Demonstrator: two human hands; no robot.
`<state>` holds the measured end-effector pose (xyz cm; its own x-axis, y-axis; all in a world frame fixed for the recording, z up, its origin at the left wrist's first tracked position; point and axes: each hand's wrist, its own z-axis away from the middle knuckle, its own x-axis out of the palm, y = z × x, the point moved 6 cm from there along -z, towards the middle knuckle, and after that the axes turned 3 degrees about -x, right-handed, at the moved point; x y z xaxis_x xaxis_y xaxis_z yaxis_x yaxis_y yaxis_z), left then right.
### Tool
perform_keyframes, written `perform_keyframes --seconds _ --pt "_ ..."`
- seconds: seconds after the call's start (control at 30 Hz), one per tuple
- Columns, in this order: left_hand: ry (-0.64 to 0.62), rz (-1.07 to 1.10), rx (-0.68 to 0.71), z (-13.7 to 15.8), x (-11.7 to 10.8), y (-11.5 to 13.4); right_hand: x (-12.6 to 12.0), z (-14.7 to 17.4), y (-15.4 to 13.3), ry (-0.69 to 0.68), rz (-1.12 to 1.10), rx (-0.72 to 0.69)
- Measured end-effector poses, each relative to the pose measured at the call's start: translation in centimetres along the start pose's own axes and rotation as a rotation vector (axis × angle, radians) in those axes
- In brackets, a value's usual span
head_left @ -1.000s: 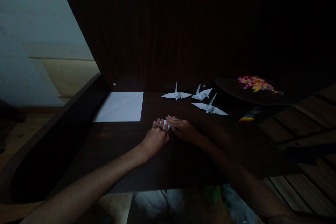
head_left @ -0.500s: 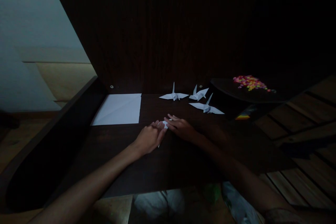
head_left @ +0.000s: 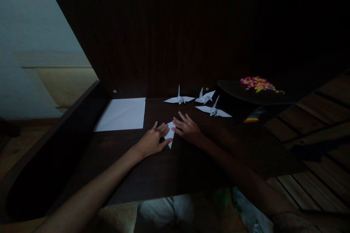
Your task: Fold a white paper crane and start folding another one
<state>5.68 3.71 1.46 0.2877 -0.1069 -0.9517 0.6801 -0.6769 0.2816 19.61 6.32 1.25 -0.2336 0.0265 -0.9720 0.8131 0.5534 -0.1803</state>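
A small folded piece of white paper (head_left: pixel 170 134) lies on the dark desk between my hands, one point toward me. My left hand (head_left: pixel 153 140) rests on its left side, fingers spread and the thumb on the lower part. On the upper right edge, my right hand (head_left: pixel 188 128) touches the paper with its fingers fanned out. Behind the hands stand three white paper cranes, a left one (head_left: pixel 179 99), a middle one (head_left: pixel 205 97) and a front right one (head_left: pixel 213 111).
White paper sheets (head_left: pixel 121 114) lie flat at the left of the desk (head_left: pixel 131 182). A heap of small colourful pieces (head_left: pixel 259 84) sits on a raised dark shelf (head_left: pixel 232 90) at the right. A tall dark panel (head_left: pixel 164 36) rises at the back.
My hands have moved apart and their fingers have spread. The folded paper, mostly covered before, now shows between them. The view has shifted slightly.
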Motion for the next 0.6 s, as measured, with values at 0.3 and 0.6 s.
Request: perform_keyframes --seconds 0.3,0.6 --pt "-0.113 0.153 0.099 0.5 -0.9 -0.6 -0.1 1.4 -1.0 -0.182 -0.107 0.068" --pt "-0.127 0.123 0.124 0.5 -1.0 -0.7 0.5 1.8 -1.4 -0.175 -0.133 0.038"
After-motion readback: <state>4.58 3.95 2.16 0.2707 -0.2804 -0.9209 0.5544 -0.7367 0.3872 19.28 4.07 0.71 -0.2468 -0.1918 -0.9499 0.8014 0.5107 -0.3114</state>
